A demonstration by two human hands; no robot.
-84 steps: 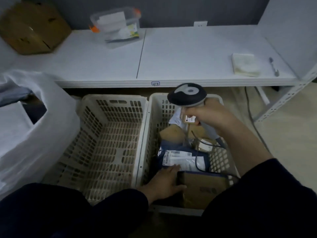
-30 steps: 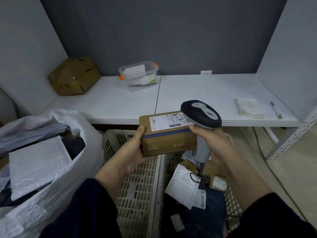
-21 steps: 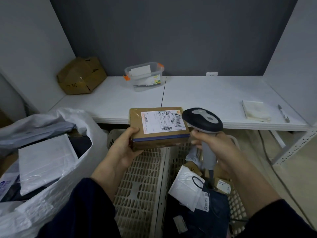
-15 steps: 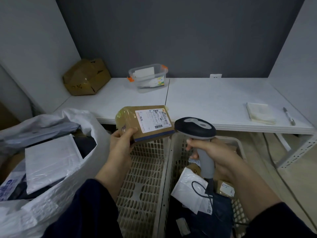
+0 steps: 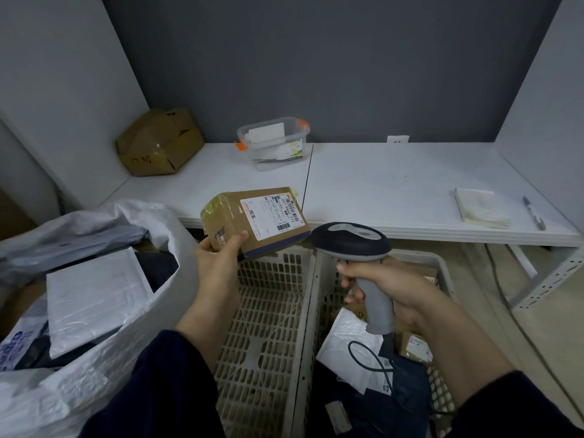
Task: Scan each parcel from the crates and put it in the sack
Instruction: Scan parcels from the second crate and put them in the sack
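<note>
Left hand (image 5: 218,260), centre-left of frame: thumb and fingers curled round the near left corner of a brown cardboard parcel (image 5: 234,222), held in the air and tilted. The parcel's white barcode label (image 5: 271,216) faces up, towards the camera. The parcel is above the far rim of the left crate (image 5: 262,343) and in front of the worktop (image 5: 379,184) edge; it is not touching either.

Right hand (image 5: 401,289), centre-right: wrapped around the grey handle of a scanner (image 5: 350,241). The scanner's dark head sits just right of the parcel, with a small gap between them. Its cable (image 5: 369,358) loops down into the right crate (image 5: 442,263).

Right crate contents: white mailer (image 5: 344,336), dark bag (image 5: 379,403), small brown boxes (image 5: 414,343); the rest is hidden by the arm.

Sack (image 5: 94,374), white, lower left of frame, mouth open. A flat white parcel (image 5: 91,295) lies on top inside, with dark items beneath it.

On the worktop:
- Upper left: crumpled cardboard box (image 5: 158,143).
- Centre: clear plastic tub (image 5: 271,143) with orange clips.
- Right: notepad (image 5: 480,210), with a pen (image 5: 534,213) just beside it.
</note>
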